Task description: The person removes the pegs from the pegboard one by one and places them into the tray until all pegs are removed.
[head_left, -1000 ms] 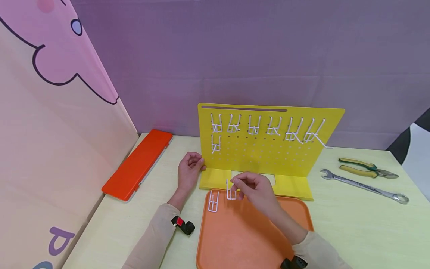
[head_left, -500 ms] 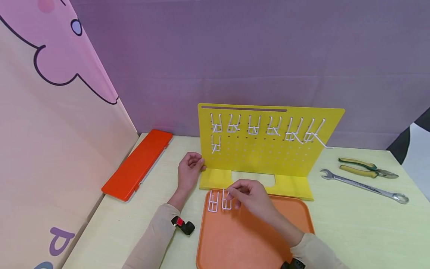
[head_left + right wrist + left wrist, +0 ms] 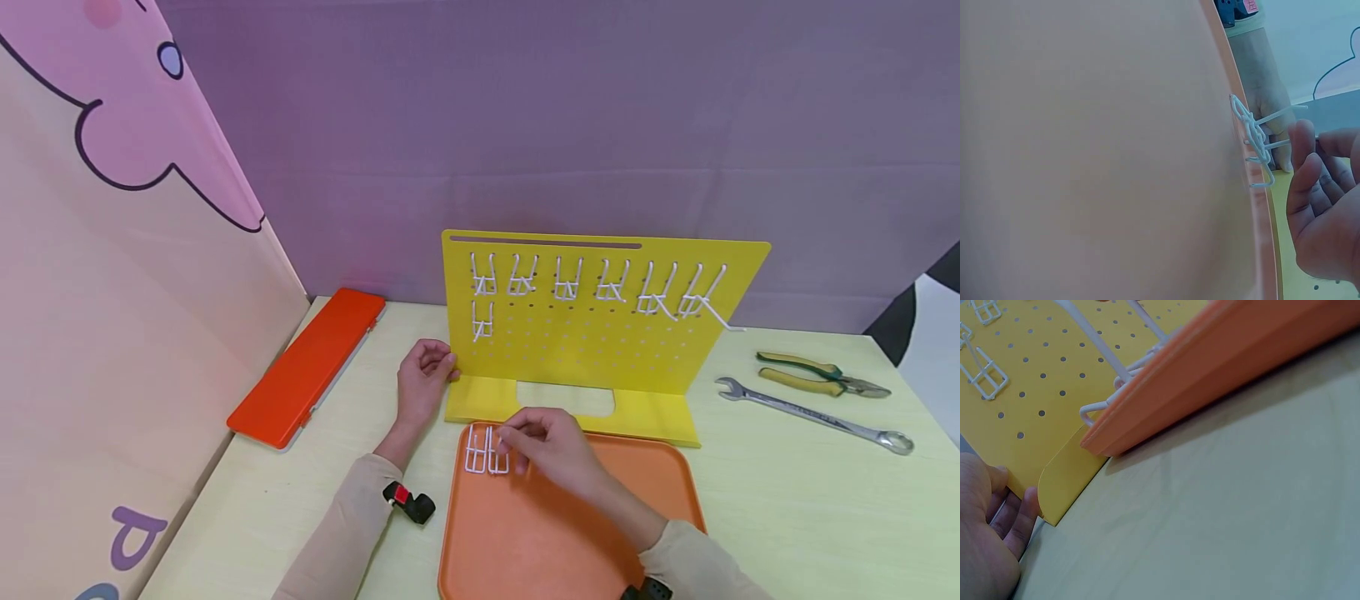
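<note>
My right hand [image 3: 551, 450] pinches the upright prong of a white wire pegboard hook [image 3: 496, 467] at the far left corner of an orange tray [image 3: 540, 542]. Right beside it in the tray lies a second white wire hook [image 3: 475, 460]; the two look nearly side by side. In the right wrist view my fingertips [image 3: 1302, 134] are on one prong, partly hiding it. With thumb and fingers, my left hand [image 3: 423, 383] holds the lower left edge of the yellow pegboard [image 3: 570, 350]. Several white hooks hang in the board's top row, and one hangs below at the left.
A red-orange flat case [image 3: 307, 367] lies at the left. To the right of the board are pliers [image 3: 821, 375] with yellow-green handles and a steel wrench [image 3: 813, 415]. The pegboard's base stands just behind the tray's far edge.
My right hand has lowered the wire hook and moved it left and toward me, up beside the other hook in the tray. My left hand stays at the board's edge.
</note>
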{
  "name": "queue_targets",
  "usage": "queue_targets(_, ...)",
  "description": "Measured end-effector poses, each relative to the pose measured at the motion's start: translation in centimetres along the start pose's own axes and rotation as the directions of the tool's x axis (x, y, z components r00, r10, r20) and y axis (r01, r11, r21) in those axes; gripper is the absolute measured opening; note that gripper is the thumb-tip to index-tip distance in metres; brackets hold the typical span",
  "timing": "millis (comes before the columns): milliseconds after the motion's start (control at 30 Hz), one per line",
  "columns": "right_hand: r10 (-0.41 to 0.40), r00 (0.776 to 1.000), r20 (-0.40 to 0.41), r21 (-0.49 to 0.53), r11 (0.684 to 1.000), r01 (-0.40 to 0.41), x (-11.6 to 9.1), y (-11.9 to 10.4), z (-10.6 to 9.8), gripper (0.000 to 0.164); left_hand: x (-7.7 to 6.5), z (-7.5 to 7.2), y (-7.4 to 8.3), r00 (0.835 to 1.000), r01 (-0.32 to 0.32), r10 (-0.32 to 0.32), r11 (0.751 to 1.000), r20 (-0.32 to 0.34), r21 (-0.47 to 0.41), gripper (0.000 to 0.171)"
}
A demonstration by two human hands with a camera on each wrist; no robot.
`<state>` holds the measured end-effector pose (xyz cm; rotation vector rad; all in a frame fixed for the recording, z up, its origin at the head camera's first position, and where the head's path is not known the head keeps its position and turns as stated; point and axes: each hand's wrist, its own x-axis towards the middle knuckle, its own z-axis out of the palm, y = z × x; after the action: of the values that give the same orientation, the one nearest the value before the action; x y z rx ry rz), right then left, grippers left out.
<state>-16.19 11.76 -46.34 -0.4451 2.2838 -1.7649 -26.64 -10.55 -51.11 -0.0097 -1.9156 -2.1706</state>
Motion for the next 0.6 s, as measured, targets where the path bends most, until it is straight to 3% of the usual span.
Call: queue_targets(600,0.019,0.999,0.029,-0.003,1.0,-0.018,-0.08,0.06,0.0,0.017,0.06,0.08,-0.15,1.0,0.003,-0.003,1.0,-0.006,0.022,0.012)
